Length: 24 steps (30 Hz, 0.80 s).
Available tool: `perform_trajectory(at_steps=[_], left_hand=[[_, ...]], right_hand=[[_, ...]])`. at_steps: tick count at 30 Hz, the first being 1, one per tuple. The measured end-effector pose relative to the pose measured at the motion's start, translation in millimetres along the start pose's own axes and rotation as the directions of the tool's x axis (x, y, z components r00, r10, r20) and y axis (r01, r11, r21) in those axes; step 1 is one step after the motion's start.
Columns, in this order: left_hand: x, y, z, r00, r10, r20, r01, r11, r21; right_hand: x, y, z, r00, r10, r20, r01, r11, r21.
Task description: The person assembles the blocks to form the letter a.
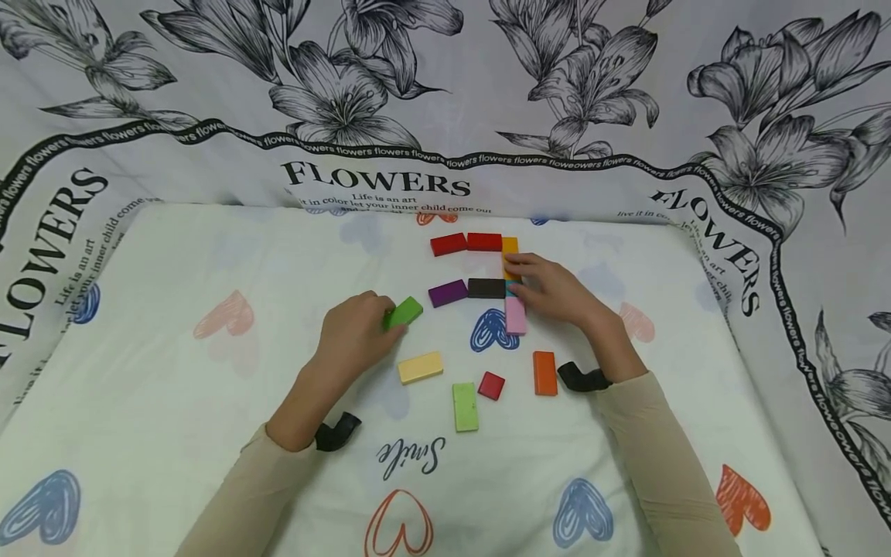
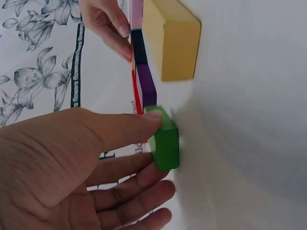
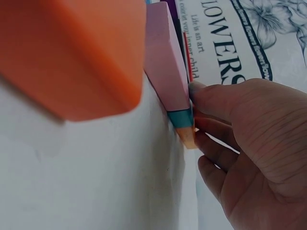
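Note:
In the head view my left hand (image 1: 358, 326) pinches a green block (image 1: 404, 312) between thumb and fingers. The left wrist view shows the thumb on top of this green block (image 2: 165, 139). My right hand (image 1: 553, 288) rests on the right end of the laid blocks. Its index fingertip touches an orange-yellow block (image 1: 510, 246), and the thumb lies at a small teal block (image 1: 510, 288), partly covered. Below these is a pink block (image 1: 515, 316). A black block (image 1: 486, 288) and a purple block (image 1: 448, 293) continue leftward; two red blocks (image 1: 483, 242) lie above.
Nearer the body lie a pale yellow block (image 1: 421, 368), a light green block (image 1: 465, 408), a small red block (image 1: 491, 386) and an orange block (image 1: 545, 374). A white cloth (image 1: 278, 495) with printed hearts covers the surface. Black straps hang at both wrists.

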<state>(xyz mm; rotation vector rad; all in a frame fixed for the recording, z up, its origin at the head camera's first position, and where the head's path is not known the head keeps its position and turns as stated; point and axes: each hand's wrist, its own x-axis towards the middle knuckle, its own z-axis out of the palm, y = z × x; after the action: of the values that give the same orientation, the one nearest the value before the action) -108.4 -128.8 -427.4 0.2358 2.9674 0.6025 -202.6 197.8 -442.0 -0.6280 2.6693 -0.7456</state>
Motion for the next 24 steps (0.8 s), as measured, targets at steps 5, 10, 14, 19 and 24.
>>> perform_trajectory(at_steps=[5, 10, 14, 19, 24], left_hand=[[6.7, 10.4, 4.9, 0.998, -0.060, -0.012, 0.060, 0.998, -0.028], [8.0, 18.4, 6.7, 0.997, -0.078, -0.002, 0.078, 0.996, -0.033], [7.2, 22.2, 7.9, 0.996, -0.090, 0.012, 0.090, 0.996, -0.026], [5.8, 25.4, 9.5, 0.994, -0.097, 0.043, 0.098, 0.994, -0.037], [4.1, 29.2, 10.2, 0.993, -0.103, 0.054, 0.105, 0.994, -0.034]], right_hand=[[0.7, 0.7, 2.0, 1.000, -0.006, -0.001, 0.006, 1.000, 0.005], [-0.5, 0.1, 0.5, 1.000, -0.002, -0.002, 0.002, 1.000, -0.014], [-0.7, 0.0, 0.1, 1.000, 0.002, -0.003, -0.002, 1.000, -0.014], [-0.2, 0.8, 0.7, 1.000, 0.004, -0.002, -0.004, 1.000, -0.015], [-0.1, 1.1, 0.3, 1.000, 0.001, 0.000, -0.001, 1.000, -0.016]])
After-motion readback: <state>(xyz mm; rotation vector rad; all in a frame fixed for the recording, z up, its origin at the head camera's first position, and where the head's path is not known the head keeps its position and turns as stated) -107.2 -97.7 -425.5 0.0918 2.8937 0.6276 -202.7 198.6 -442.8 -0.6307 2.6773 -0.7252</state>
